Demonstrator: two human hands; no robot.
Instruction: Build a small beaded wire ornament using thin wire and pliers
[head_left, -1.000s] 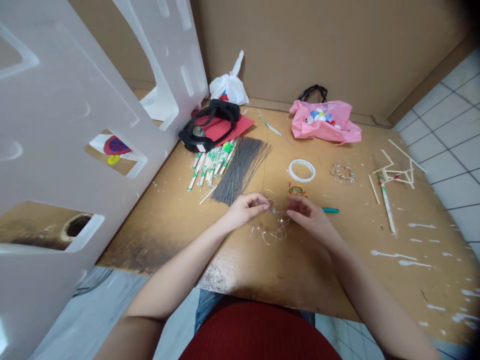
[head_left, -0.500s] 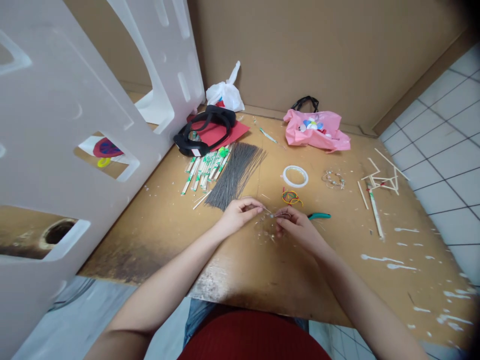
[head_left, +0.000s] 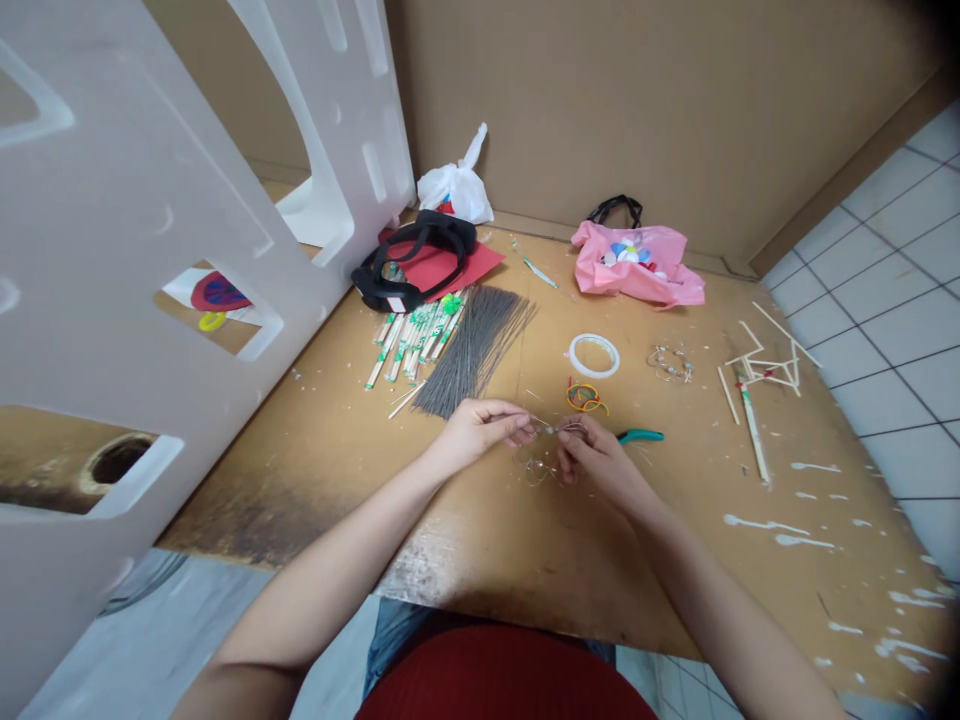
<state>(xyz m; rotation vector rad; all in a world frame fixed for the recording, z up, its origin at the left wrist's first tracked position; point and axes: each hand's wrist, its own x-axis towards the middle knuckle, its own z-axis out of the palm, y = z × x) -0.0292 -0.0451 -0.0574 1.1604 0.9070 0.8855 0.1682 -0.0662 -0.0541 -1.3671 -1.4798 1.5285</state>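
Both my hands meet over the middle of a worn brown table (head_left: 525,540). My left hand (head_left: 480,432) pinches one end of a thin silvery beaded wire (head_left: 541,462). My right hand (head_left: 596,458) pinches the same wire a short way to the right. Loops of the wire hang down between my hands and rest on the table. Coloured rubber bands (head_left: 585,397) lie just beyond my right hand. Teal-handled pliers (head_left: 640,436) lie right beside it.
A bundle of grey wires (head_left: 476,347), wrapped chopsticks (head_left: 414,336), a tape roll (head_left: 593,355), a second beaded wire piece (head_left: 670,363), a pink bag (head_left: 637,264), a white bag (head_left: 454,187), a black strap on red paper (head_left: 409,260), a stick frame (head_left: 765,368). White plastic panel (head_left: 150,240) at left.
My hands have drawn closer together and the wire's loops have gathered into a smaller bunch between them. The view has shifted slightly.
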